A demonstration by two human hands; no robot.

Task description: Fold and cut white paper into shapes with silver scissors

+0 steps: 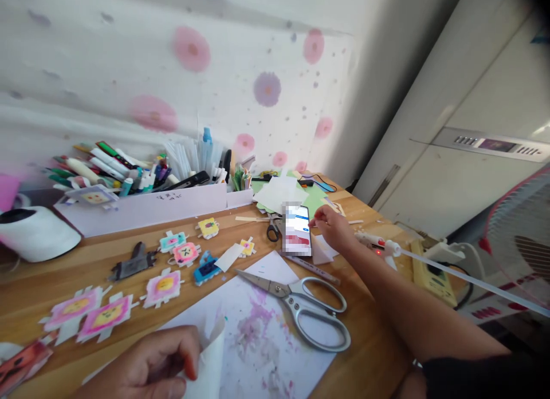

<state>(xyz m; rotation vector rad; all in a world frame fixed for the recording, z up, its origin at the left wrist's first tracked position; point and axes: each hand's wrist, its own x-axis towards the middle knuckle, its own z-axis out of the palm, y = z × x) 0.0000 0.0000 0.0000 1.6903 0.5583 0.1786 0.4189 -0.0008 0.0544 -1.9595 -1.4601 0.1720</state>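
Wooden tabletop [129, 233]: bare strip between stained sheet [247, 330] and right edge. Left hand [150, 359]: thumb and index finger pinch white paper [209, 359] at the near side; its free corner points away. Right hand [335, 227]: fingers bent beside the phone [296, 227]; grip cannot be determined. Phone: long axis upright beyond the sheet, screen facing the wearer.
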